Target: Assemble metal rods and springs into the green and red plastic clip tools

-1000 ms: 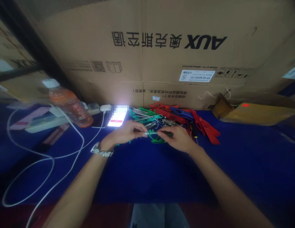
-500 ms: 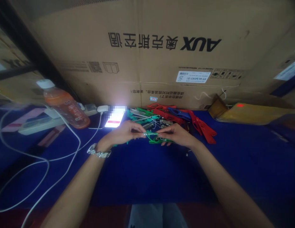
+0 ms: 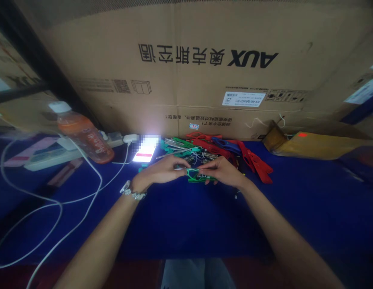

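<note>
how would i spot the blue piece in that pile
Find the upright cardboard with large upside-down AUX lettering. At its foot, red pieces lie heaped on the table. The blue piece lies among them, set apart by its colour.

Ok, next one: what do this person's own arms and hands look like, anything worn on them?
The left hand and the right hand are ungloved. A silver-coloured metal link band circles the left wrist; whether it is a watch or a bracelet cannot be told. The right wrist shows nothing worn. No sleeves show on either forearm.
</note>
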Demonstrator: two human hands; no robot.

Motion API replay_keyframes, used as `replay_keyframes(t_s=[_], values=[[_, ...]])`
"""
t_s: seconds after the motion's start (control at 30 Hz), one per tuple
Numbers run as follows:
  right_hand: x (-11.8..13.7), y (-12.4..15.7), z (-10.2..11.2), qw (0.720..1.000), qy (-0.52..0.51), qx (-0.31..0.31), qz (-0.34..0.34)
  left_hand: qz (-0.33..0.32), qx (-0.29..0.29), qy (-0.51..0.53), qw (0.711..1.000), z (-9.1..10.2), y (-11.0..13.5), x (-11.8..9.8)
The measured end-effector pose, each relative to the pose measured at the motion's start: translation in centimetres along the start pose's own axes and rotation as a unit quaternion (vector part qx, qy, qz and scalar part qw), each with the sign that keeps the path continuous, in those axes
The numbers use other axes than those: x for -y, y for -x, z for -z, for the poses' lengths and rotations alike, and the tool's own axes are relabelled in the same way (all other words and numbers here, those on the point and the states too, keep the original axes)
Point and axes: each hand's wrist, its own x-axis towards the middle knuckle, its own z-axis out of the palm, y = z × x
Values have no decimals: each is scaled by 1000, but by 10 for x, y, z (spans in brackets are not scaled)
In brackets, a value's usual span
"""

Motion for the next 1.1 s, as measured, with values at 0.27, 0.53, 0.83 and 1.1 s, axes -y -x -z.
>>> replay_keyframes(t_s=[0.27,0.53,0.83,1.1], values=[[2,1,1,1000,1,-10,-6,31,-55,17,998,-10,-3,4],[-2,4,3,1000,16,-25,10,32,-61,98,993,-15,-6,3],[-3,5,4,1000,16,-20,17,13,-73,108,991,-19,-6,7],[-1,8,7,1000,18,-17,16,3,-99,94,991,-21,-6,6]])
